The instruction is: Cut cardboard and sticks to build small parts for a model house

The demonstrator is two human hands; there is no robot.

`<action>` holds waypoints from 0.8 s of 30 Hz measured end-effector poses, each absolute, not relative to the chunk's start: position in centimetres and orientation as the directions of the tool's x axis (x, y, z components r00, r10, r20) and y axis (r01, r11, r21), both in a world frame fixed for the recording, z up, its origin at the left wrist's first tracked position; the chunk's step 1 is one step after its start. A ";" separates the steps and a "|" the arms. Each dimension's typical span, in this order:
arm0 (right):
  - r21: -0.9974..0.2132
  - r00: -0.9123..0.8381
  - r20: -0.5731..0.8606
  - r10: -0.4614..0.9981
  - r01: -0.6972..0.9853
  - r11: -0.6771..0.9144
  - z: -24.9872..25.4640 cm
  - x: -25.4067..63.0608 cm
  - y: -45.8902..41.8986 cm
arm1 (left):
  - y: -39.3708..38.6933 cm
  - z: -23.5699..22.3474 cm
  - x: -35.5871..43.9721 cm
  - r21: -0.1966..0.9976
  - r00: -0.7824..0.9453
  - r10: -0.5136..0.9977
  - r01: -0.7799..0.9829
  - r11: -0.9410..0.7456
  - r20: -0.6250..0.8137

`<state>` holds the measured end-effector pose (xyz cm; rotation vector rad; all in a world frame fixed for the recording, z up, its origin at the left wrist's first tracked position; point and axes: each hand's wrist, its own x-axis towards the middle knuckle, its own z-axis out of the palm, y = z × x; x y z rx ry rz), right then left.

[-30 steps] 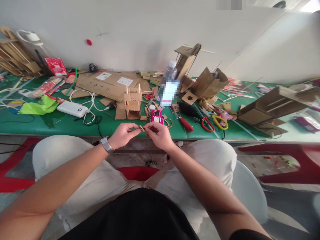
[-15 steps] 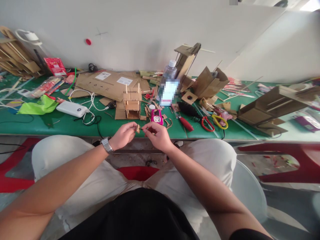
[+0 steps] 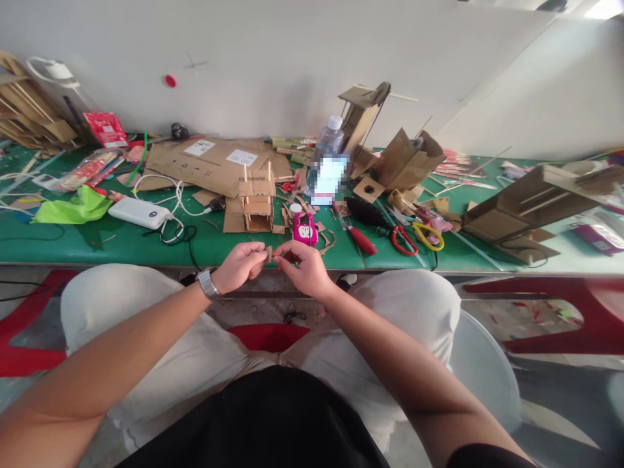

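Note:
My left hand (image 3: 241, 265), with a watch on its wrist, pinches a small cardboard piece (image 3: 270, 253) between thumb and fingers near the table's front edge. My right hand (image 3: 303, 268) is closed in a pinch right beside that piece; whatever lies between its fingertips is too small to make out. Just beyond the hands stands a little cardboard structure (image 3: 257, 207) with thin sticks rising from its top. A pink box with a white pattern (image 3: 305, 229) lies past my right hand, among cardboard scraps.
On the green table (image 3: 121, 250) are a white power bank (image 3: 139, 213) with cables, flattened cardboard (image 3: 195, 162), a bottle (image 3: 329, 140) and a lit screen (image 3: 327, 181). Rightward lie a red-handled tool (image 3: 362, 241), scissors (image 3: 404, 242) and larger cardboard builds (image 3: 517, 208).
My right fingertips have moved closer to the cardboard piece, and the thin dark bit seen between them is now hidden. The piece has turned in my left fingers.

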<state>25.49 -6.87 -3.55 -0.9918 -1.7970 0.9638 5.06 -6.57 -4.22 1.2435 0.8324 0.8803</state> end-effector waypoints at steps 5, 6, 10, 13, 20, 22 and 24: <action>-0.901 -0.325 0.312 0.893 0.196 0.386 -3.3 25.4 -7.0 | -6.6 -3.9 5.0 0.997 0.436 0.900 -0.060 0.040 -0.010; -0.903 -0.321 0.312 0.894 0.192 0.384 -3.3 25.3 -7.1 | -6.7 -3.8 5.1 0.998 0.430 0.903 -0.059 0.037 -0.008; -0.913 -0.310 0.290 0.905 0.192 0.359 -3.3 25.3 -7.1 | -6.7 -3.6 5.3 0.993 0.408 0.911 -0.064 0.095 -0.060; -0.915 -0.294 0.299 0.908 0.181 0.360 -3.4 25.4 -7.0 | -6.6 -3.6 5.4 0.986 0.399 0.913 -0.104 0.133 -0.081; -0.892 -0.259 0.333 0.907 0.226 0.392 -3.6 25.7 -6.7 | -6.8 -3.7 5.8 0.981 0.364 0.926 -0.125 0.150 -0.095; -0.866 -0.264 0.362 0.894 0.261 0.427 -3.6 25.8 -6.7 | -6.8 -3.8 5.9 0.982 0.354 0.930 -0.119 0.146 -0.096; -0.833 -0.282 0.395 0.874 0.290 0.470 -3.5 25.9 -6.8 | -6.7 -3.9 5.9 0.983 0.343 0.935 -0.117 0.138 -0.091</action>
